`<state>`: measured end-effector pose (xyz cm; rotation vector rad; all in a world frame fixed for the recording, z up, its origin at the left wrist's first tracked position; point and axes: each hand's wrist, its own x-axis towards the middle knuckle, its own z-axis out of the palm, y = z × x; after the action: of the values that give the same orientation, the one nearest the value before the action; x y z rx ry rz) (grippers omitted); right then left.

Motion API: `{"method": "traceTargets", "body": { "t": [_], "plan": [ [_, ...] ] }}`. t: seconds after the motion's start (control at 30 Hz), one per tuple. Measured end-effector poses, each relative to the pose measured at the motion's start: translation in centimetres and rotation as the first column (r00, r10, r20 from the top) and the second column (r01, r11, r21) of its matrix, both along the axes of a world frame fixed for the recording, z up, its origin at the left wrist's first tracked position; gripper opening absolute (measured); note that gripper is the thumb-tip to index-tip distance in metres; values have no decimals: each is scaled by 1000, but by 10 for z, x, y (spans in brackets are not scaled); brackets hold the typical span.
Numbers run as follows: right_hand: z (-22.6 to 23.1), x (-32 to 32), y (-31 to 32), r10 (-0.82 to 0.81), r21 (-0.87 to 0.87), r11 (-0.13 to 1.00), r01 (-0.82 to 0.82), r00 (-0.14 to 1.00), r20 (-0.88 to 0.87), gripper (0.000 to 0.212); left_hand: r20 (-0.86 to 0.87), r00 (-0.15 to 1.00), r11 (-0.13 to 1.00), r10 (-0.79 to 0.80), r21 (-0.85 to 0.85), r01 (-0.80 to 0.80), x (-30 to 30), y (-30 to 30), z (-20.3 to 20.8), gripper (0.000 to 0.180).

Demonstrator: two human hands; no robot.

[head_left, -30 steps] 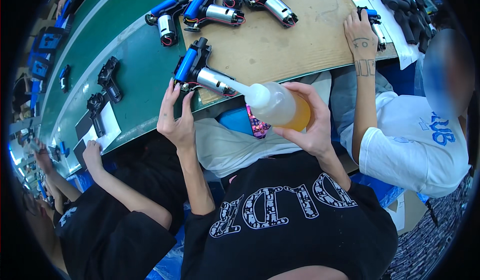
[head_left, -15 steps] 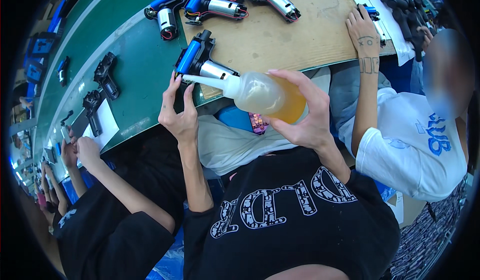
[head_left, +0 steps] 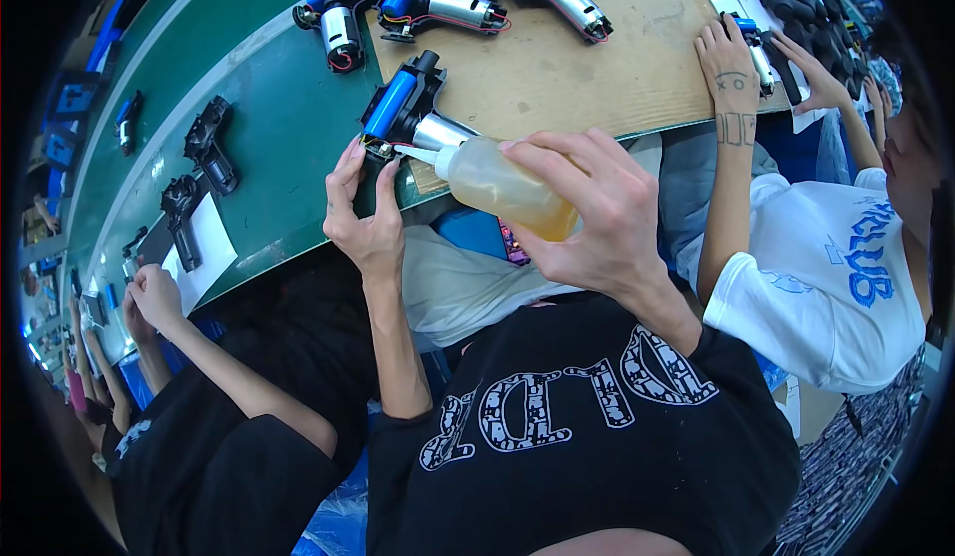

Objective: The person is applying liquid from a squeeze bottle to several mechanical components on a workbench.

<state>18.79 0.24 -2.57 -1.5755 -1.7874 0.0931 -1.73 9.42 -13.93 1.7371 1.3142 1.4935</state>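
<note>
My right hand [head_left: 602, 203] is wrapped round a squeeze bottle [head_left: 512, 186] of yellowish liquid, tilted with its thin white nozzle pointing left. The nozzle tip reaches the lower end of a pistol-shaped tool body [head_left: 403, 98] at the table's near edge. This black housing half holds a blue cylindrical cell, a silver motor [head_left: 445, 132] and thin wires. My left hand [head_left: 363, 208] pinches that same lower end between thumb and fingers. Whether liquid comes out is too small to tell.
Several similar tool bodies [head_left: 448, 7] lie at the back on a brown board [head_left: 607, 69]. Black housing halves [head_left: 211, 148] rest on the green table [head_left: 274, 173] to the left. Co-workers' hands [head_left: 724, 59] work at both sides; black parts [head_left: 796, 4] are piled far right.
My right hand has turned over further, and the bottle has dropped slightly, its nozzle now at the tool body's end. The tool body shifted slightly right. The right co-worker's other hand has reached over the table.
</note>
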Motion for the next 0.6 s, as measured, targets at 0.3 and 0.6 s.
{"method": "traceTargets", "body": {
  "t": [0.3, 0.6],
  "plan": [
    [9, -16, 16, -31, 6, 1000, 30, 997, 76, 48, -61, 997, 995, -43, -97, 37, -3, 3, 11, 31],
    [-14, -6, 1, -29, 64, 998, 29, 1000, -11, 52, -117, 993, 996, -30, -83, 21, -2, 5, 14, 31]
  ]
}}
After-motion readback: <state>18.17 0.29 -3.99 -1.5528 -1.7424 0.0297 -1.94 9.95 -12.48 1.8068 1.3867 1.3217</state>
